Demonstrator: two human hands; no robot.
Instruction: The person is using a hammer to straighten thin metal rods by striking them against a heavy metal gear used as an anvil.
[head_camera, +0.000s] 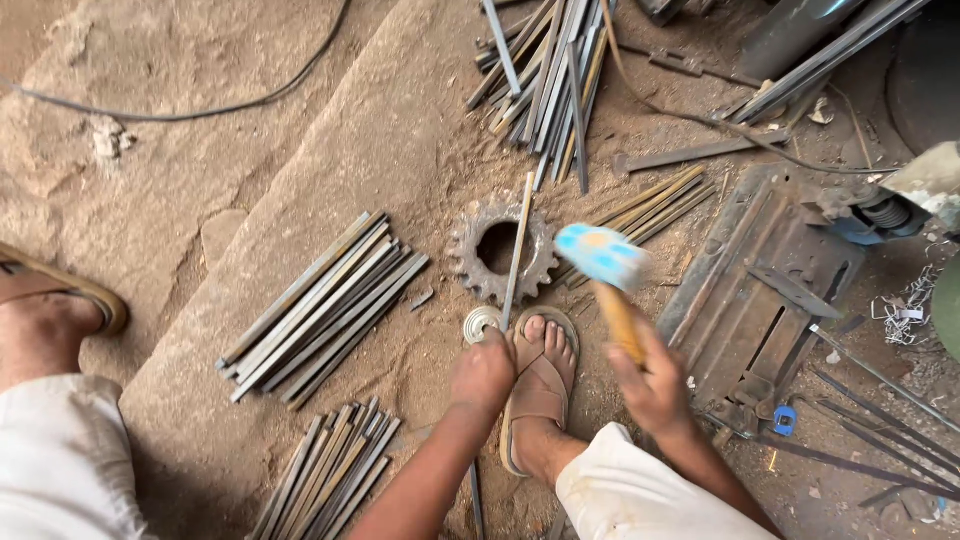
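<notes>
**Rod held across gear, hammer raised beside it**

The left hand (483, 372) is closed on the near end of a thin flat metal rod (518, 250), low on the stone floor (330, 140) just beside the person's sandalled foot (540, 375). The rod runs away from that hand and lies across the hole of a rusty toothed gear (470, 262), its far end past the gear's upper rim. A small round washer (481, 322) lies just beside the left hand, touching or nearly touching the gear's lower edge.

The right hand (655, 385) is wrapped tight around the wooden handle of a hammer (603, 258). The pale blue head is blurred and sits to the right of the rod, level with the gear, apart from both.

Bundles of cut rods (320, 305) lie to the left. A further heap (545, 80) lies beyond the gear. A rusty metal frame (745, 300) lies right of the hammer.
</notes>
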